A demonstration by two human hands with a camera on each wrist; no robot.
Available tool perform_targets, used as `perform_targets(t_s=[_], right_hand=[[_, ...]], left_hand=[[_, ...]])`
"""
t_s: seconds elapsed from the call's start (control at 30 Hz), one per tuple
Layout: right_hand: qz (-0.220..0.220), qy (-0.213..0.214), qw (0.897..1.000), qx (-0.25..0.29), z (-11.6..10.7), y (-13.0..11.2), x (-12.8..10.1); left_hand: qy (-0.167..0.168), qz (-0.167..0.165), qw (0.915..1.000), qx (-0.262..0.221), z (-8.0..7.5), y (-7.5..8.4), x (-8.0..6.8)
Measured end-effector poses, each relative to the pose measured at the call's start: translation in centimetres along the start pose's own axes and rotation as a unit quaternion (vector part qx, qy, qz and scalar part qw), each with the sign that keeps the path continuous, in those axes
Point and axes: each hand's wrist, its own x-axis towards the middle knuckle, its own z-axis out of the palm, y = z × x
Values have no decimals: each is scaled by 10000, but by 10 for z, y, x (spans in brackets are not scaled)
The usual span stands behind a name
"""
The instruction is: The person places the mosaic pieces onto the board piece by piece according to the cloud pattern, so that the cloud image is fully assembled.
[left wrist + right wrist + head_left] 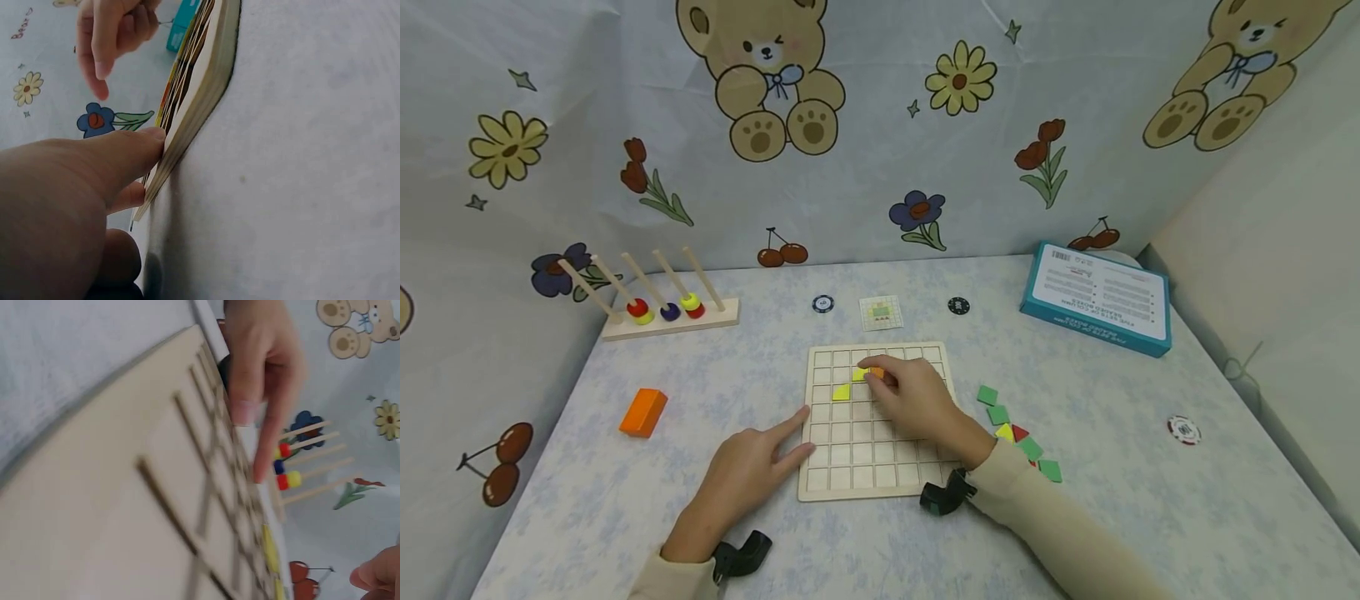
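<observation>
A square wooden grid board (862,493) lies on the table with two yellow pieces (841,392) and an orange piece (877,372) in its upper cells. My left hand (741,467) touches the board's left edge with extended index finger and thumb; the left wrist view shows the thumb (140,147) against the rim. Over the upper middle of the board is my right hand (917,400), its thumb and index finger apart around the orange piece in the head view. In the left wrist view that right hand (115,37) hangs above the board, nothing visible between its fingers.
Right of the board lie several loose green tiles (997,415), with yellow and red ones. Behind it are a pattern card (881,313) and two chips (958,306). A peg rack (715,313) with beads, an orange block (643,412), a blue box (1093,297) and another chip (1183,430) surround these.
</observation>
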Motion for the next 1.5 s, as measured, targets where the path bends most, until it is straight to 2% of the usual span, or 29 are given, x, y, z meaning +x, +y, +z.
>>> perform_targets(t_s=[0.13, 0.2, 0.37, 0.53, 0.6, 0.67, 0.83, 0.9, 1.13, 1.3, 1.5], right_hand=[[-196, -183, 9996, 14, -34, 3, -10], [-160, -359, 9992, -12, -51, 7, -20], [464, -492, 9969, 406, -88, 31, -57], [1007, -571, 9862, 1187, -117, 59, -95], [1193, -667, 9828, 1243, -126, 66, -106], [1433, -689, 9817, 1047, -132, 72, -116], [1965, -723, 9773, 340, -133, 82, -132], [2020, -768, 9763, 57, -129, 83, -135], [1689, -729, 9786, -916, -118, 75, -133], [1588, -775, 9739, -1426, -111, 70, -130], [1556, -865, 9706, -1620, -107, 62, -129]], left_hand=[[-27, -55, 10000, -15, 0, 1, 1], [-40, -84, 10000, -30, 0, 2, 1], [-75, -94, 9999, -25, 1, 2, 2], [-56, -89, 9999, 14, 1, 1, 1], [-57, -83, 9999, 25, 1, 1, 2], [-72, -69, 9999, 31, 1, 1, 2], [-101, -35, 9999, 38, 1, 2, 3], [-97, -57, 9999, 45, 1, 3, 2], [-78, -94, 9999, 53, 0, 2, 1], [-87, -127, 9999, 37, 1, 2, 1], [-66, -95, 9999, 36, 1, 2, 2]])
